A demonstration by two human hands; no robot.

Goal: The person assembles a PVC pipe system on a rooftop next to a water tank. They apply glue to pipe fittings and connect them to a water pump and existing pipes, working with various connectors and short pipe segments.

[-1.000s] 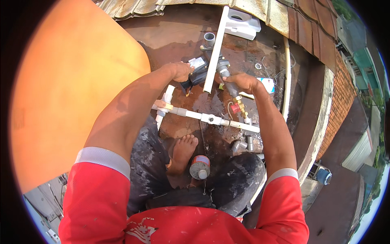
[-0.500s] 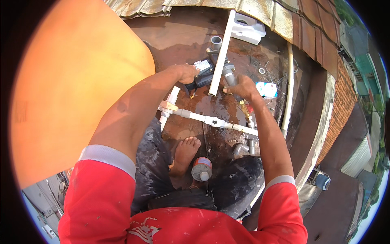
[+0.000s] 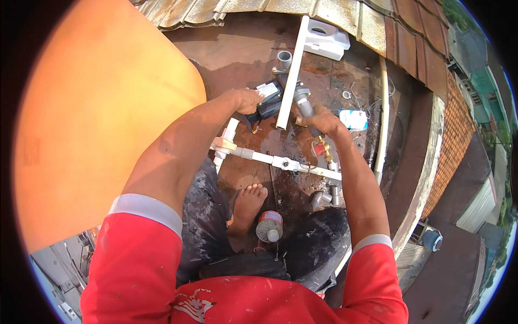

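A black water pump (image 3: 271,109) with a pale label lies on the wet brown surface ahead of me. My left hand (image 3: 249,101) is closed on its near left end, the fingertips partly hidden. On the right, my right hand (image 3: 325,121) wraps round a grey pipe (image 3: 305,106) that joins the pump's side. Just below this hand, a brass valve (image 3: 327,154) with a red handle (image 3: 319,148) shows on the pipe's near end. An upright grey pipe stub (image 3: 284,57) rises at the pump's far end.
A long white pipe (image 3: 293,73) slants over the pump. Nearer, a white pipe run (image 3: 262,157) crosses before my bare foot. A round can (image 3: 269,227) stands between my legs, grey fittings (image 3: 321,198) to its right. A large orange tank (image 3: 113,119) fills the left; roof tiles (image 3: 426,54) border the right.
The grey pipe in my right hand has turned, bringing the red valve handle from the right side round to the front. My left hand stays at the pump.
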